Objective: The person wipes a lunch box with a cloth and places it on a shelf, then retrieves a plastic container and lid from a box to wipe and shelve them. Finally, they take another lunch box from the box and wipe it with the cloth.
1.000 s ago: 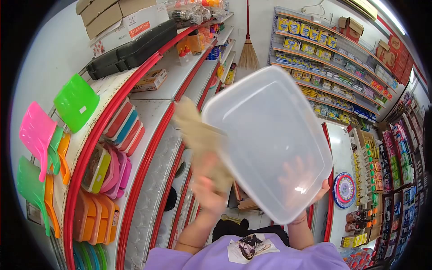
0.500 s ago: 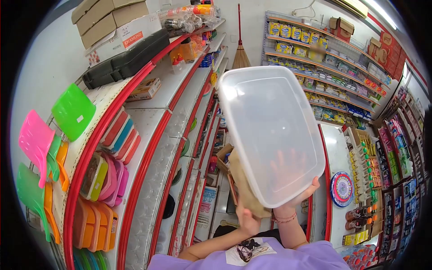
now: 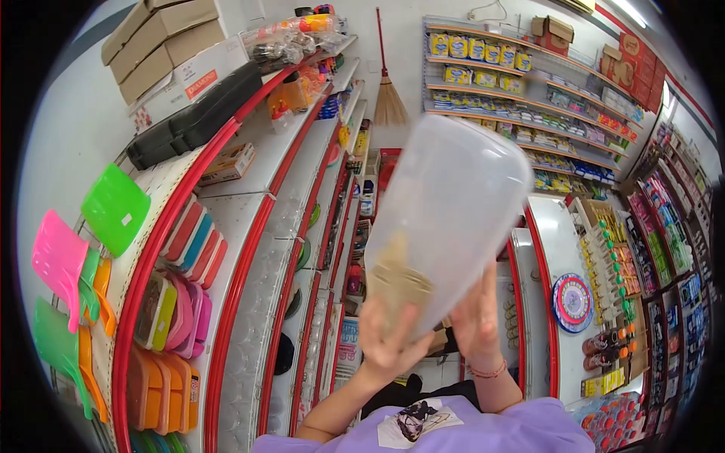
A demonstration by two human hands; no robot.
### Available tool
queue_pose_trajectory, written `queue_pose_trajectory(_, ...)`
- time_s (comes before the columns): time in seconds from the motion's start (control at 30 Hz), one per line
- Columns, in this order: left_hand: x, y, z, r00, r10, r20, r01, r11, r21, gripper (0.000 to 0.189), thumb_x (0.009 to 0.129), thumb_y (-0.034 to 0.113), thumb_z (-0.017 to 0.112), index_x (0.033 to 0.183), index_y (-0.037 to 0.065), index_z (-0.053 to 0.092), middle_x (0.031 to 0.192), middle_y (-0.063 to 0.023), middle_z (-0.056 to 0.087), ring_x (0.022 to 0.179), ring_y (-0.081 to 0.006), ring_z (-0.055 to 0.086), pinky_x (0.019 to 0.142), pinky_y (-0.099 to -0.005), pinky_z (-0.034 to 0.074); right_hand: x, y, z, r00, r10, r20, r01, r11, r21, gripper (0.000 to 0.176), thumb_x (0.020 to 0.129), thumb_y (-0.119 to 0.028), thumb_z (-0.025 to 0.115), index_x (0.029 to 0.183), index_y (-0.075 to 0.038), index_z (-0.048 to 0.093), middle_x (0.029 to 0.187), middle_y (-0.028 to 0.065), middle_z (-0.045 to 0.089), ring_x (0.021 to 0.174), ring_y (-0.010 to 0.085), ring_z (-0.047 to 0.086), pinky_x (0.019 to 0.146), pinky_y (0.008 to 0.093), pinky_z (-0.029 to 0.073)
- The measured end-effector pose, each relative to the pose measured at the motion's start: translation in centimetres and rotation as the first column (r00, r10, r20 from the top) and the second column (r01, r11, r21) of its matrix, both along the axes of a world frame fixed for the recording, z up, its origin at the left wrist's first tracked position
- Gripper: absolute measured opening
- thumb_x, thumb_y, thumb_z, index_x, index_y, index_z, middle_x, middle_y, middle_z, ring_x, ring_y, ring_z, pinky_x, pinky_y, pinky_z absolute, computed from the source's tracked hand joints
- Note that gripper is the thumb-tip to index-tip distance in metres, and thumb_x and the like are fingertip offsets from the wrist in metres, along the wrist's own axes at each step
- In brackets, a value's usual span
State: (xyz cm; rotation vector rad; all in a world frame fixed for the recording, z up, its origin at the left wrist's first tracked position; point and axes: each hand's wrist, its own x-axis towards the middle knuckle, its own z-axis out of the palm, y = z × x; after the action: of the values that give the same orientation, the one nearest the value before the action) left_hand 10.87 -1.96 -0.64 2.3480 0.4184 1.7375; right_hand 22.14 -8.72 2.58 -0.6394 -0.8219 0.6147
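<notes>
A translucent white plastic container [image 3: 453, 196] is tilted up in front of me, blurred by motion. My left hand [image 3: 389, 343] is closed at its lower left, holding a beige cloth [image 3: 400, 283] against it. Part of this cloth looks hazy, as if seen through the plastic. My right hand [image 3: 478, 325], with a thin bracelet on the wrist, supports the container's lower right side; its upper fingers are partly hidden and smeared.
Left shelves hold pink [image 3: 57, 253] and green [image 3: 115, 211] dippers, stacked food boxes [image 3: 162, 389] and a black case [image 3: 196, 113]. A broom [image 3: 390, 102] leans on the back wall. On the right stand a white counter [image 3: 555, 226] with a round colourful item [image 3: 572, 303] and stocked racks.
The container has turned from showing its broad flat face to a narrower, more sideways view. My left hand has risen with the cloth; my right hand has shifted from behind the container to its side.
</notes>
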Motion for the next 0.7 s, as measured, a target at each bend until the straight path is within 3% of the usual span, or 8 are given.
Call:
queue_pose_trajectory(0.03, 0.0, 0.0, -0.1, 0.996, -0.018, -0.082, 0.032, 0.984, 0.173, 0.068, 0.052, 0.013, 0.078, 0.116, 0.011, 0.056, 0.113, -0.0166, 0.046, 0.101, -0.0341, 0.048, 0.084, -0.0421, 0.042, -0.3, -0.3, -0.2, 1.000, 0.020, 0.006, -0.020, 1.000, -0.009, 0.090, 0.078, -0.046, 0.063, 0.140, -0.007, 0.012, 0.137, 0.0107, 0.026, 0.126, 0.0233, 0.030, 0.099, 0.0372, 0.033)
queue_pose_trajectory(0.07, 0.3, -0.3, -0.2, 0.993, -0.060, -0.098, 0.081, 0.972, 0.223, 0.050, 0.053, 0.013, 0.078, 0.101, 0.016, 0.066, 0.114, -0.0135, 0.048, 0.100, -0.0352, 0.048, 0.080, -0.0432, 0.042, 0.1, -0.1, -1.5, 0.988, -0.129, 0.089, 0.135, 0.988, -0.074, 0.083, 0.081, -0.046, 0.061, 0.139, -0.005, 0.016, 0.135, 0.0105, 0.032, 0.123, 0.0220, 0.035, 0.098, 0.0370, 0.035)
queue_pose_trajectory(0.17, 0.3, -0.8, 0.2, 0.980, -0.007, -0.197, 0.064, 0.957, 0.284, 0.037, 0.057, 0.013, 0.074, 0.094, 0.016, 0.069, 0.116, -0.0113, 0.049, 0.103, -0.0334, 0.048, 0.077, -0.0405, 0.041, -0.1, 0.3, -1.1, 0.970, -0.194, -0.149, 0.156, 0.960, -0.234, 0.070, 0.086, -0.043, 0.053, 0.135, -0.003, 0.023, 0.128, 0.0120, 0.040, 0.117, 0.0227, 0.043, 0.096, 0.0364, 0.037)
queue_pose_trajectory(0.27, 0.6, -1.2, 0.4, 0.967, 0.045, -0.249, 0.036, 0.949, 0.314, 0.019, 0.074, 0.020, 0.061, 0.091, 0.021, 0.069, 0.119, -0.0047, 0.053, 0.108, -0.0284, 0.049, 0.079, -0.0397, 0.040, 0.8, 0.7, -2.6, 0.894, 0.041, -0.447, -0.063, 0.997, -0.033, 0.056, 0.092, -0.042, 0.041, 0.129, -0.002, 0.032, 0.122, 0.0143, 0.047, 0.111, 0.0245, 0.049, 0.094, 0.0371, 0.040)
queue_pose_trajectory(0.37, 0.6, -1.3, 1.4, 0.935, 0.044, -0.352, 0.084, 0.936, 0.341, 0.020, 0.072, 0.021, 0.062, 0.090, 0.019, 0.069, 0.120, -0.0016, 0.054, 0.108, -0.0258, 0.050, 0.080, -0.0376, 0.040, 1.8, 0.2, -0.6, 0.808, 0.151, -0.569, -0.249, 0.964, -0.098, 0.065, 0.090, -0.055, 0.024, 0.129, -0.004, 0.037, 0.121, 0.0189, 0.048, 0.110, 0.0315, 0.049, 0.094, 0.0423, 0.040)
queue_pose_trajectory(0.47, 0.7, -1.8, 2.0, 0.857, 0.062, -0.512, 0.148, 0.921, 0.359, 0.019, 0.073, 0.020, 0.061, 0.090, 0.017, 0.069, 0.120, 0.0008, 0.053, 0.108, -0.0235, 0.049, 0.081, -0.0376, 0.040, 3.5, 0.5, -4.3, 0.786, 0.187, -0.589, -0.264, 0.963, -0.048, 0.064, 0.089, -0.055, 0.026, 0.129, -0.007, 0.037, 0.124, 0.0188, 0.047, 0.109, 0.0330, 0.050, 0.093, 0.0463, 0.041)
queue_pose_trajectory(0.6, 0.1, -1.5, 0.1, 0.917, -0.041, -0.397, 0.244, 0.845, 0.476, 0.018, 0.073, 0.015, 0.057, 0.087, 0.012, 0.068, 0.115, 0.0019, 0.056, 0.101, -0.0204, 0.049, 0.081, -0.0397, 0.041, 3.5, -0.5, -1.5, 0.684, 0.280, -0.673, -0.327, 0.943, 0.060, 0.066, 0.083, -0.060, 0.038, 0.126, -0.008, 0.039, 0.122, 0.0176, 0.047, 0.105, 0.0343, 0.052, 0.084, 0.0495, 0.047)
queue_pose_trajectory(0.7, -1.7, 0.6, -2.9, 0.971, -0.111, -0.211, 0.219, 0.763, 0.608, 0.019, 0.075, 0.017, 0.056, 0.090, 0.014, 0.067, 0.109, 0.0020, 0.056, 0.101, -0.0179, 0.049, 0.085, -0.0410, 0.040, 4.7, -0.7, -2.0, 0.803, -0.051, -0.593, -0.123, 0.960, -0.250, 0.072, 0.080, -0.062, 0.041, 0.129, -0.010, 0.035, 0.122, 0.0175, 0.045, 0.102, 0.0383, 0.053, 0.072, 0.0533, 0.051)
